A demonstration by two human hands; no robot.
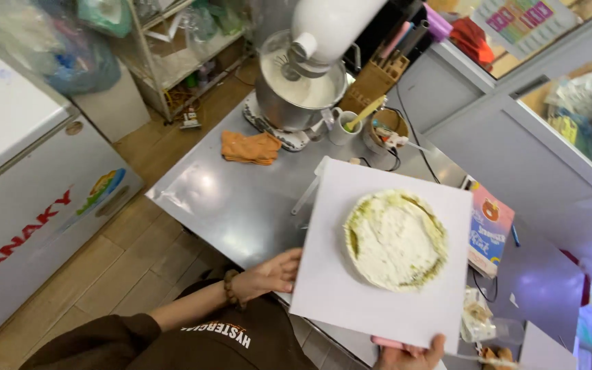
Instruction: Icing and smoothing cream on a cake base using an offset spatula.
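My 2 hands grip a white square board [378, 274], left hand [272, 274] on its left edge, right hand [412, 355] under its near edge. On it sits a round cake [395, 240], its top creamed white, green still showing at the rim. Below, the steel worktop [241, 199] carries a stand mixer [303, 75], orange cloth [250, 147] and white mug [342, 127].

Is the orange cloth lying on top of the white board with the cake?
No, the orange cloth lies on the metal table beside the mixer bowl, apart from the white board.
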